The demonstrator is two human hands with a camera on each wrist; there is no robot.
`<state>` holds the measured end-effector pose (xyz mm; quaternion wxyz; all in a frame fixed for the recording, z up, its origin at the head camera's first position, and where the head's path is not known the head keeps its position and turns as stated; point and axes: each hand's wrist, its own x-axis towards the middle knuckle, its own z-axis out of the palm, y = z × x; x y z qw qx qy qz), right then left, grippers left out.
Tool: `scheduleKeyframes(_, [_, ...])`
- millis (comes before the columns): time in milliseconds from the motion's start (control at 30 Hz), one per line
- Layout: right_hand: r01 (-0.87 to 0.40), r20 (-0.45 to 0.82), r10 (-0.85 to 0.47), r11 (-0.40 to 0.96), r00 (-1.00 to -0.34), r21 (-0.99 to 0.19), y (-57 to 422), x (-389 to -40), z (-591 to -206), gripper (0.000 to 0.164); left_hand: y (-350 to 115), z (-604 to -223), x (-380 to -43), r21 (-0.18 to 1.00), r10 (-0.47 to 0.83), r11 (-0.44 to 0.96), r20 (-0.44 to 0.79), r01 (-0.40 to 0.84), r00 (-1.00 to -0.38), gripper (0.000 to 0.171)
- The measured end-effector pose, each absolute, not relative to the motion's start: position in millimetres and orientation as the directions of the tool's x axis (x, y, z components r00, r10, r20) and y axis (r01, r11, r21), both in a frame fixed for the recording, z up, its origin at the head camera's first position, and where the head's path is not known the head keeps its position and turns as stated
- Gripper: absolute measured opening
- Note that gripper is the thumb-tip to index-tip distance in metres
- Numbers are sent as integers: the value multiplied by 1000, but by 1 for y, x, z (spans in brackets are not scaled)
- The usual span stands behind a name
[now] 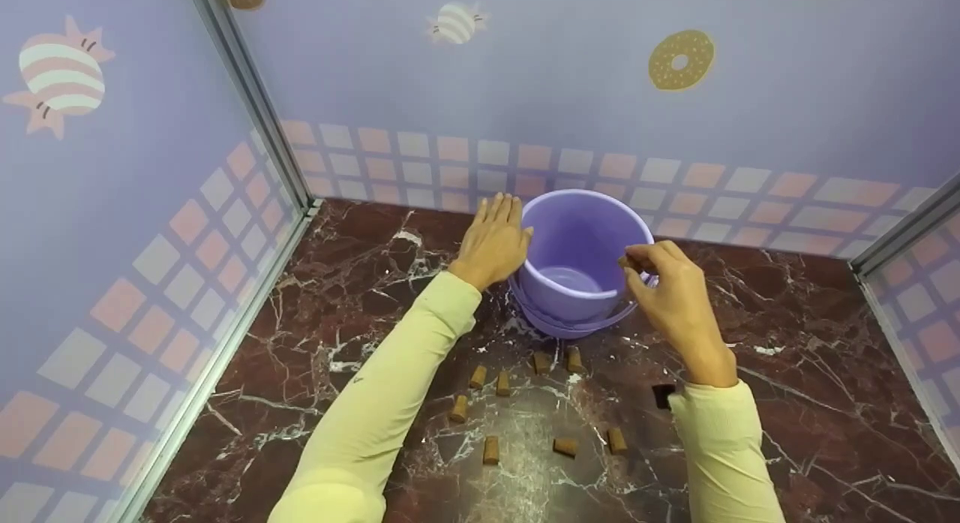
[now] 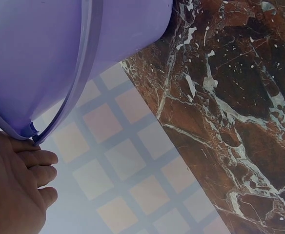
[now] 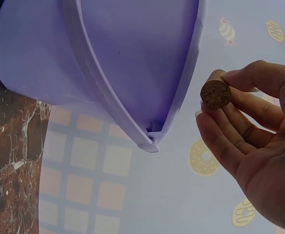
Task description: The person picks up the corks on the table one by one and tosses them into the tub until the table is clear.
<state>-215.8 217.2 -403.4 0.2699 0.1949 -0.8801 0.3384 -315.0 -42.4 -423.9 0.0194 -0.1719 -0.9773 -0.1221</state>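
A purple bucket stands upright on the marbled surface, its open top showing in the head view and its handle hanging down at the front. My left hand rests against the rim's left side, fingers straight, with the thumb at the edge. In the left wrist view, that hand touches the rim close to the handle joint; its thumb is hidden. Over the right side of the rim, my right hand pinches a cork between thumb and fingers. Several more corks lie scattered in front of the bucket.
A purple wall with a pink-and-white tile pattern rises close behind the bucket. Side panels stand at left and right, with metal strips in the corners. A small dark piece lies by the right sleeve.
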Motion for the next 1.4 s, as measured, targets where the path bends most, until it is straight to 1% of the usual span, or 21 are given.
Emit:
scheduleKeyframes(200, [-507, 578, -169, 706, -798, -494, 216, -218, -404, 19, -42, -423, -315, 232, 331, 912, 74, 339, -941, 66])
scheduleKeyframes(567, [-531, 590, -183, 688, -787, -494, 212, -222, -404, 20, -42, -423, -315, 232, 323, 915, 64, 329, -944, 65])
scheduleKeyframes(1133, [-514, 548, -196, 684, -813, -518, 208, -226, -403, 22, -42, -423, -314, 231, 332, 911, 83, 342, -940, 64])
scheduleKeyframes(1400, [-513, 543, -196, 679, -817, -526, 207, -227, -402, 23, -42, -423, -315, 217, 333, 915, 70, 340, -940, 65])
